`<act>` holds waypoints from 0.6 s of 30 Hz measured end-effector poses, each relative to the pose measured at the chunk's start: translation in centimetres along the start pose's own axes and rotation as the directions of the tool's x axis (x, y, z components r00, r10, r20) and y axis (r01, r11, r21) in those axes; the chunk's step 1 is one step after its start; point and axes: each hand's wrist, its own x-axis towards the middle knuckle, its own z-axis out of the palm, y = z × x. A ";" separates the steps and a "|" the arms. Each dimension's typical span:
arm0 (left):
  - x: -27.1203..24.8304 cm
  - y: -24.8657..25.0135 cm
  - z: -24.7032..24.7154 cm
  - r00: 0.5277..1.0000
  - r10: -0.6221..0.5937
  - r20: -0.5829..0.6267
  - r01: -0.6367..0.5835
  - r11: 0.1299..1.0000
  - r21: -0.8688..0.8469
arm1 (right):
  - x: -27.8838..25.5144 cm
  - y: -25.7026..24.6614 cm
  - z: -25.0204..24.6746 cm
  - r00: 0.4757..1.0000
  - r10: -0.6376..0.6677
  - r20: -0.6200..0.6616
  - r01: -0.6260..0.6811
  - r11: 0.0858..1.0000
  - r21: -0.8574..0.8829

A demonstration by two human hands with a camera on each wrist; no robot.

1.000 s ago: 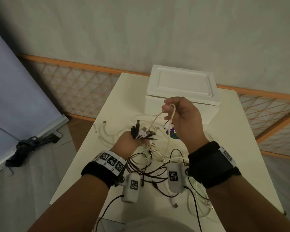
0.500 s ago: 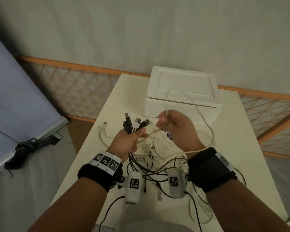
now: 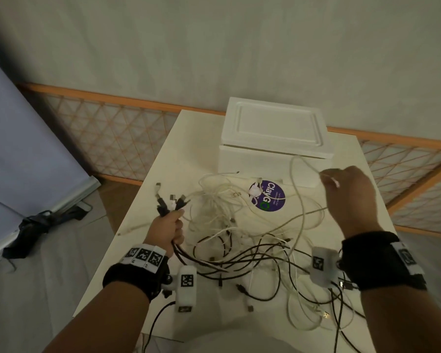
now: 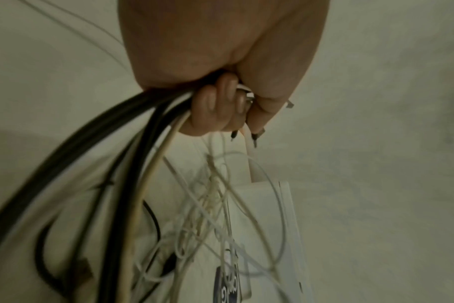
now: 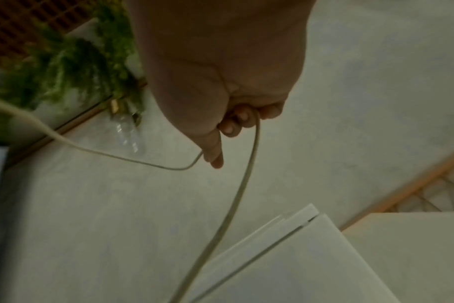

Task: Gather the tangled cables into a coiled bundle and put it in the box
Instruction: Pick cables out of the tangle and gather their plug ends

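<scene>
Now the left hand (image 3: 166, 231) is raised above the near-left part of the white table (image 3: 194, 138), fingers curled tight round a bunch of cable ends (image 3: 169, 201); black and white plugs fan out above the fist, and several black leads and a pale one hang from beneath it. In the left wrist view the curled fingers (image 4: 215, 106) clamp those strands against the palm, with plug tips poking out past the thumb.

The right hand (image 3: 349, 197) is up over the right side of the table, just in front of the box (image 3: 273, 159), and holds one white cable (image 3: 297, 200) between thumb and curled fingers (the right wrist view shows the cord running out of the fist in two directions). That strand arcs up in front of the box, then drops into the heap.

Most of the tangled cables (image 3: 239, 240) lie loose on the tabletop between the two hands, white ones nearer the box, black ones nearer the person, some trailing over the near edge. A round purple sticker (image 3: 271, 196) sits on the table just in front of the box, partly crossed by white cord. The box stands at the far end of the table with its lid (image 3: 278, 123) on.
</scene>
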 end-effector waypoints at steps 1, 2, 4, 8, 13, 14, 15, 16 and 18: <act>0.1 -0.1 -0.5 1.000 -0.003 -0.027 0.002 1.000 -0.012 | 0.2 0.4 -1.0 0.999 0.040 -0.035 -0.039 0.998 0.047; 0.1 -0.1 -0.9 0.999 -0.007 -0.043 0.006 1.000 -0.020 | 0.6 0.8 -1.7 0.995 0.092 -0.047 -0.086 0.990 0.115; -0.3 -0.3 -1.1 1.000 -0.008 -0.005 0.008 1.000 -0.002 | 1.1 0.5 -2.9 0.982 0.187 -0.028 -0.169 0.934 0.314; -3.7 0.0 2.2 0.938 0.059 0.341 -0.082 0.995 0.053 | 0.5 -4.1 -2.4 0.979 0.189 0.078 -0.191 0.711 0.677; -5.0 -1.7 6.2 0.805 -0.152 0.574 -0.154 0.880 0.449 | -0.6 -9.3 -1.8 0.976 0.121 0.183 -0.218 0.462 0.860; -4.3 -2.5 6.3 0.849 -0.165 0.501 -0.168 0.816 0.553 | -0.5 -9.4 -2.1 0.978 0.113 0.175 -0.207 0.434 0.877; -3.7 -3.0 6.2 0.901 -0.152 0.407 -0.155 0.763 0.627 | -0.4 -9.3 -2.6 0.982 0.112 0.154 -0.187 0.417 0.890; -2.7 -3.5 5.7 0.944 -0.128 0.303 -0.113 0.738 0.666 | -0.1 -8.9 -3.1 0.983 0.129 0.130 -0.172 0.410 0.896; -0.5 -4.1 4.4 0.987 -0.105 0.124 -0.002 0.753 0.658 | 0.6 -7.8 -4.3 0.979 0.191 0.077 -0.157 0.455 0.876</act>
